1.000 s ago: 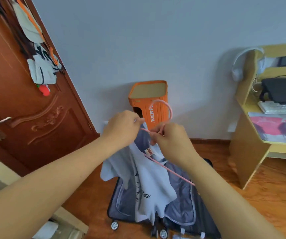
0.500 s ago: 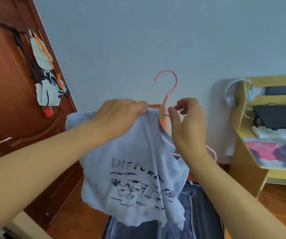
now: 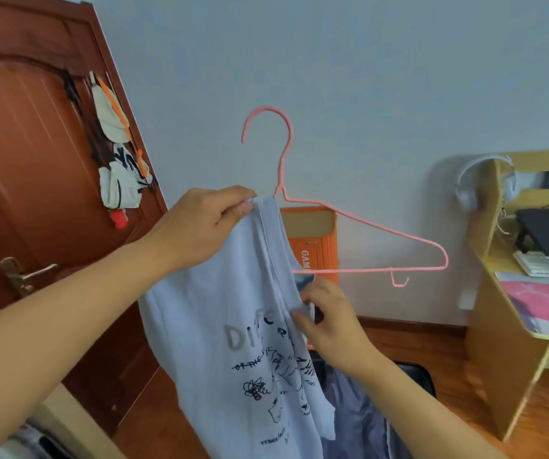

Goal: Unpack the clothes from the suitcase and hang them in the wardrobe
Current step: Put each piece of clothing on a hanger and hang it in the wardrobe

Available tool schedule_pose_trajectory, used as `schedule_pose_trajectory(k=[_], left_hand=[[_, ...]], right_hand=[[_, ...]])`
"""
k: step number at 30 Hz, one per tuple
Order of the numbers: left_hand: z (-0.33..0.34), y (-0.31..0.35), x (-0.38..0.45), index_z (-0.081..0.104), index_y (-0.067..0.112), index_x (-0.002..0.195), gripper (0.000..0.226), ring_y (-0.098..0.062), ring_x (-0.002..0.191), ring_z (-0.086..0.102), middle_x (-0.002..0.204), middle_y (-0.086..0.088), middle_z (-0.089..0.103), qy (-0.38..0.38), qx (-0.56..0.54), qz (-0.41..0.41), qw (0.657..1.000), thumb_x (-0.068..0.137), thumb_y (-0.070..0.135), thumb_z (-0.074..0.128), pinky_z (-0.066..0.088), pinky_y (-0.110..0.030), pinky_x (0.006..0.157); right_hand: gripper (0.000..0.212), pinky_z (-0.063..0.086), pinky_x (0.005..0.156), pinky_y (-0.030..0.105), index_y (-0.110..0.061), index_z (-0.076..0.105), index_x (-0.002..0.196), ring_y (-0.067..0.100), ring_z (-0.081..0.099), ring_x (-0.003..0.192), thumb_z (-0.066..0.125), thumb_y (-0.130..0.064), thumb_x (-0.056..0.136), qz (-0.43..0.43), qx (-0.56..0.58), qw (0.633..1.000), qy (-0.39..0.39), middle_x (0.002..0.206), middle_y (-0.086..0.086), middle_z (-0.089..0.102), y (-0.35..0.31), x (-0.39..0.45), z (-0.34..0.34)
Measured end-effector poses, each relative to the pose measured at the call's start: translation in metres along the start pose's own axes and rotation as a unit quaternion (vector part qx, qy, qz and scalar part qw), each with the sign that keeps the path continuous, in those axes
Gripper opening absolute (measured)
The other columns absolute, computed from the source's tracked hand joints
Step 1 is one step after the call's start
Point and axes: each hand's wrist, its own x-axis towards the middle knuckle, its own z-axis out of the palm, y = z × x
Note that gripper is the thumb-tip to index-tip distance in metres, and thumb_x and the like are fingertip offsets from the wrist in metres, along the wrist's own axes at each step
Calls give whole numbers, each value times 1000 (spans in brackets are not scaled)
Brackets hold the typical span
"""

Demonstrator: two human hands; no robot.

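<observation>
Head view: my left hand (image 3: 200, 226) pinches the T-shirt (image 3: 233, 342) collar at the pink hanger (image 3: 359, 226) neck; my right hand (image 3: 329, 323) pinches fabric lower. I'd stretch the neckline over the bare arm.

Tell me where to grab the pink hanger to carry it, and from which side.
Probably grip the hanger at its neck just under the hook, coming from the right. That stem stands bare and upright, while the left hand and the shirt bunch against its left side.

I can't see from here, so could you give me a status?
Left hand grips shirt at hanger neck. Right hand pinches collar. Right shoulder undressed.
</observation>
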Motion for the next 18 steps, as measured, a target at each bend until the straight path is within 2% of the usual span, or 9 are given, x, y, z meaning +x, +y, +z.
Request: schedule_pose_trajectory(k=[1, 4, 6, 9, 10, 12, 14, 16, 18], left_hand=[[-4, -6, -4, 67, 15, 120, 34, -22, 80, 65, 93, -4, 72, 8, -7, -8, 1000, 104, 36, 46, 50, -39, 77], [-21, -29, -21, 69, 6, 122, 37, -18, 88, 65, 101, -3, 74, 39, -13, -32, 999, 104, 32, 49, 49, -31, 84], [-30, -47, -41, 69, 4, 124, 45, -12, 96, 64, 108, 6, 72, 23, 5, -46, 999, 106, 39, 47, 47, -24, 89], [-31, -68, -73, 71, 4, 121, 65, -12, 97, 65, 110, -1, 75, -11, 69, -14, 997, 105, 55, 35, 46, -12, 89], [-28, -76, -81, 72, 5, 119, 61, -17, 91, 69, 105, -6, 77, -16, 105, 19, 994, 105, 53, 37, 54, -20, 84], [-19, -87, -90, 70, 11, 115, 36, -28, 71, 71, 87, -8, 75, -4, 196, 96, 976, 104, 38, 48, 59, -38, 55], [-10, -88, -91, 65, 16, 114, 22, -29, 59, 66, 76, -3, 67, 3, 240, 120, 963, 100, 27, 52, 50, -36, 41], [-2, -81, -86, 67, 16, 116, 27, -30, 65, 70, 82, -4, 71, 12, 223, 79, 972, 100, 29, 49, 53, -37, 46], [1, -68, -77, 71, 14, 117, 40, -30, 84, 74, 100, -6, 77, 53, 152, -6, 987, 102, 39, 45, 58, -39, 66]], right_hand=[[18, 39, 85, 28, -24, 49, 77, 11, 50, 86, 63, -21, 88, 1, -16, 999, -39, 82, -12, 49, 2, -2, -1], [16, 26, 117, 39, -20, 46, 73, 17, 52, 73, 56, -21, 86, -52, -144, 974, -168, 70, -3, 49, 26, -15, -20], [15, 22, 121, 45, -22, 59, 86, 17, 61, 92, 52, -12, 78, -118, -247, 951, -144, 88, -5, 60, 51, -18, -48], [44, 41, 107, 48, -14, 71, 103, 24, 63, 106, 38, -3, 76, -179, -345, 916, -100, 107, 2, 67, 56, -5, -94], [41, 48, 99, 44, -10, 71, 100, 27, 64, 101, 37, -2, 79, -202, -346, 911, -98, 104, 4, 67, 52, 0, -104], [34, 53, 78, 40, -7, 69, 94, 33, 63, 91, 39, 4, 81, -232, -336, 910, -73, 97, 8, 65, 37, 11, -117], [28, 52, 72, 39, -6, 66, 90, 32, 61, 88, 44, 9, 82, -253, -281, 925, -39, 97, 8, 61, 17, 24, -112], [22, 47, 89, 25, -11, 67, 102, 18, 54, 100, 52, 0, 91, -217, -202, 955, -9, 113, 1, 54, -3, 38, -96], [30, 36, 98, 16, -17, 59, 125, 14, 47, 113, 59, -21, 95, -122, -189, 974, -23, 127, -2, 49, -10, 54, -82]])
